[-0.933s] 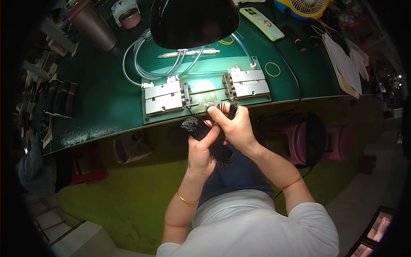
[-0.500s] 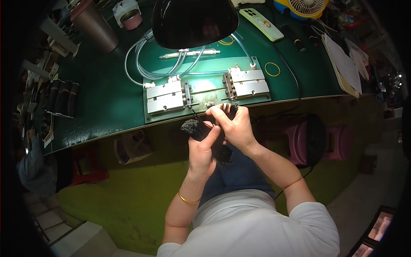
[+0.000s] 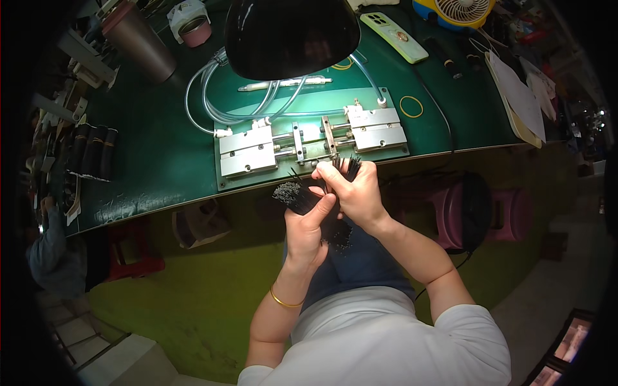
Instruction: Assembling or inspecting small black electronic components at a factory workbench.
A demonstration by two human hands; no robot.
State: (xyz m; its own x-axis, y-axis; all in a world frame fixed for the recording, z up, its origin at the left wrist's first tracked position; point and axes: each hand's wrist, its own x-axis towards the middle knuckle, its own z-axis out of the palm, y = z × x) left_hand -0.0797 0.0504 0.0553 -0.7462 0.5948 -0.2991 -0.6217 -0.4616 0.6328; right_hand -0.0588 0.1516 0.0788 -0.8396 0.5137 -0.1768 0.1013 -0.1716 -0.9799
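Observation:
My left hand (image 3: 305,230) is closed round a thick bundle of thin black wire-like strands (image 3: 293,197), its cut ends fanning out to the upper left. More dark ends stick out below the fingers. My right hand (image 3: 362,198) pinches close to the table's front edge, with a smaller bunch of thin black strands (image 3: 351,167) in its grasp. Just beyond the fingertips is a pneumatic fixture: a left silver cylinder block (image 3: 248,153) and a right silver cylinder block (image 3: 378,131). Their rods are out, and two upright metal bars (image 3: 298,141) face each other across a narrow gap.
A black lamp shade (image 3: 293,38) hangs over the fixture, with clear air hoses (image 3: 212,96) looping left. A pen (image 3: 283,83), phone (image 3: 394,37), rubber band (image 3: 411,107), tumbler (image 3: 138,42) and fan (image 3: 458,11) lie about the green table. Another person's sleeve (image 3: 55,248) shows at far left.
The fixture's two bars have slid inward toward each other, and the rods behind them now show. Both hands keep their hold, shifted only slightly.

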